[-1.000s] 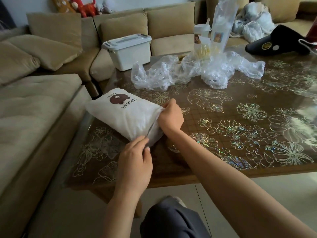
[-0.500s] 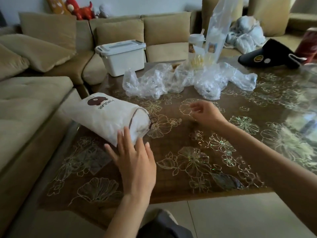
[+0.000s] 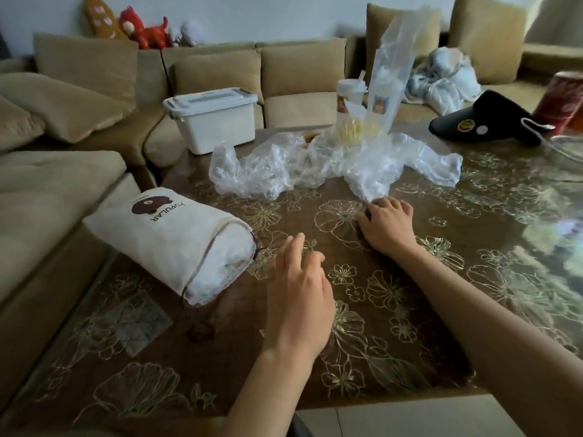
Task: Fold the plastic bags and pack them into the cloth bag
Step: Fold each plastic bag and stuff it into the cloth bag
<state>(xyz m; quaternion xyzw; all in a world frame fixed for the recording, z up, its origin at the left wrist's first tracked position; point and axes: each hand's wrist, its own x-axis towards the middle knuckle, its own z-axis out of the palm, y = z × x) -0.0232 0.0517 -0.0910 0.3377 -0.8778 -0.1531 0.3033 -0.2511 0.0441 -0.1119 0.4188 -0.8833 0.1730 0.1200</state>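
Reaching toward the crumpled plastic bags, with the cloth bag lying alongside.
The left hand [image 3: 299,294] is held loosely spread and empty. The right hand [image 3: 386,225] is curled at the nearest corner of the plastic bags [image 3: 315,165], though a pinch cannot be confirmed. The film is judged light, limp and slippery, and is best taken by a corner. The cloth bag [image 3: 170,244], soft and stuffed, lies just left of the left hand, its mouth turned toward it.

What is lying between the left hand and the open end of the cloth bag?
In the head view, only a bare strip of the flowered table lies between the left hand and the cloth bag; they do not touch.
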